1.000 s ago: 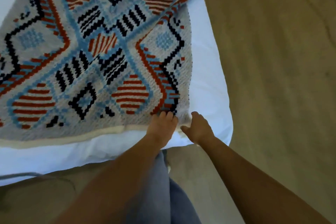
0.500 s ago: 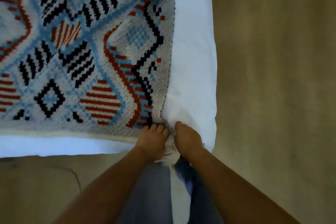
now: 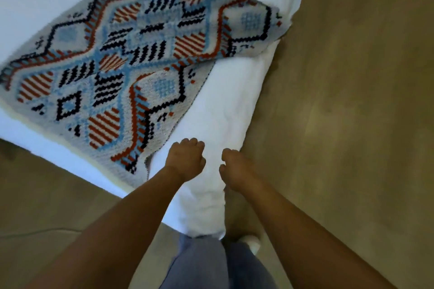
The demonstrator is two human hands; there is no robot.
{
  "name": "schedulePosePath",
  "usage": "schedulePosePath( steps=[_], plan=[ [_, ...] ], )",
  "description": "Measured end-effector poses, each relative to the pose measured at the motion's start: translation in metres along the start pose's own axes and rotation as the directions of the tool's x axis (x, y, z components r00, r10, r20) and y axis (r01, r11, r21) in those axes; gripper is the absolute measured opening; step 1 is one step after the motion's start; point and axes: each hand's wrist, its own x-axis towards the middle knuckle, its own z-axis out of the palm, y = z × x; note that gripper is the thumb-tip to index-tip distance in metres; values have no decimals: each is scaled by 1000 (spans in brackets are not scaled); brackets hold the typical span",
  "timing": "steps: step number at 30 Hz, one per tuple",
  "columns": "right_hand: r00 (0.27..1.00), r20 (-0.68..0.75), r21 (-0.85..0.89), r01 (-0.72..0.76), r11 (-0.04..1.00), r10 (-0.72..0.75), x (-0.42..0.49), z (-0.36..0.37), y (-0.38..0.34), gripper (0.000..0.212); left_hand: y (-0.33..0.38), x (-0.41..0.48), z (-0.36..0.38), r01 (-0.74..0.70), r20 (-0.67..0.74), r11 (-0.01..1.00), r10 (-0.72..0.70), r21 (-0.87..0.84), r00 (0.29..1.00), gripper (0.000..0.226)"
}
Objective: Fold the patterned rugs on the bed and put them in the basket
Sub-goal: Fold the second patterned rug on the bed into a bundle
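A patterned rug [image 3: 131, 73] in blue, red, black and grey lies spread on the white bed [image 3: 35, 7]. A fold crosses it near its right end. Its near corner points toward me, just left of my hands. A strip of white cloth [image 3: 218, 112] runs along the rug's right edge and is pulled off the bed toward my legs. My left hand [image 3: 185, 159] is curled on this cloth beside the rug's corner. At the cloth's right edge, my right hand [image 3: 234, 169] grips it with curled fingers. I cannot tell whether the cloth is bedding or the rug's backing. No basket is in view.
Tan floor [image 3: 352, 124] lies to the right of the bed and below its near edge. My legs in grey-blue trousers [image 3: 202, 263] stand at the bed's corner, with a white-socked foot [image 3: 251, 241] beside them.
My hands have drawn back from the rug's corner with the white cloth, pulling it off the bed's corner. The view has swung, so the rug now lies diagonally and more of it shows.
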Motion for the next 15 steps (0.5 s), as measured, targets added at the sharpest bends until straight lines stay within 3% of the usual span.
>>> schedulePosePath(
  steps=[8,12,15],
  plan=[
    [1000,-5,-91,9,996,-9,49,-121,36,17,42,73,-55,229,-113,905,-285,-358,952,30],
    [1000,13,-197,21,980,-19,97,-180,52,13,45,140,-83,265,-101,873,-331,-409,938,32],
    [999,12,-232,43,972,-41,129,-234,66,22,49,194,-118,281,-83,847,-353,-451,932,32]
  ],
)
